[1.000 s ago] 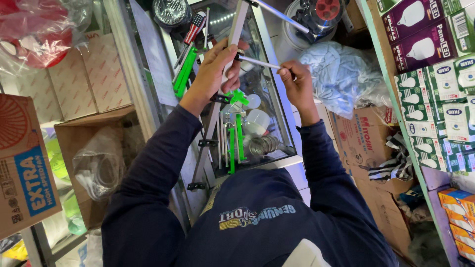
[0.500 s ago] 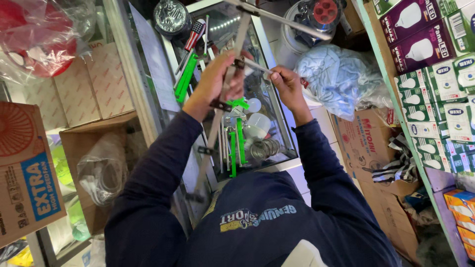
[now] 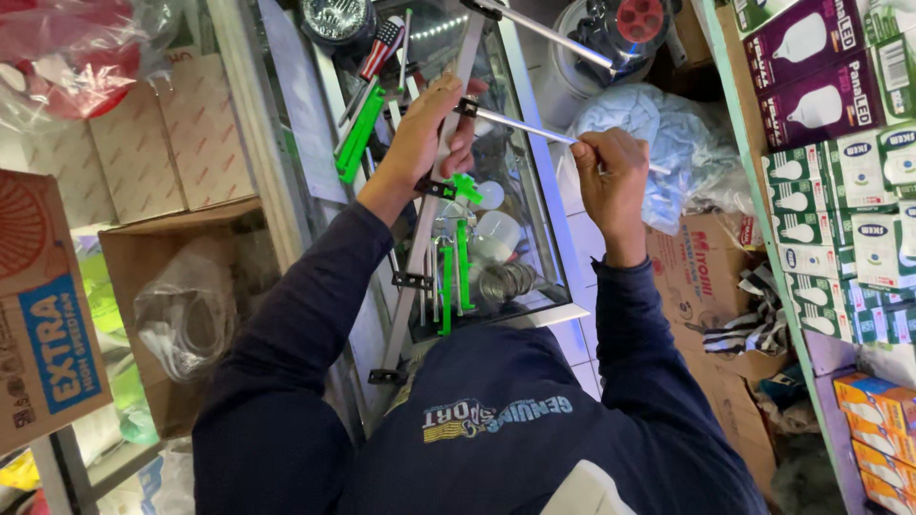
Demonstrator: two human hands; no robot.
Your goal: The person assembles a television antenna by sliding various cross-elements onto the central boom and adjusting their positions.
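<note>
Metal strip (image 3: 434, 205), long and flat, runs up the frame's centre over a glass case (image 3: 534, 238). Left hand (image 3: 429, 133) wraps its upper end; right hand (image 3: 611, 172) pinches a thin rod (image 3: 525, 126). Boxes (image 3: 849, 191) crowd the right edge.

1. Your left hand (image 3: 425, 133) wraps the long metal strip (image 3: 429, 215), so the stretch under your palm is hidden.
2. Your right hand (image 3: 611, 176) closes over the thin rod (image 3: 520, 124); its fingers (image 3: 593, 153) cover where they pinch it.
3. The strip's lower end disappears behind your dark sweatshirt (image 3: 496, 429).
4. Small parts inside the glass counter (image 3: 534, 238) blur together under reflections.
5. The cardboard box (image 3: 43, 315) is cut off by the left edge.
</note>
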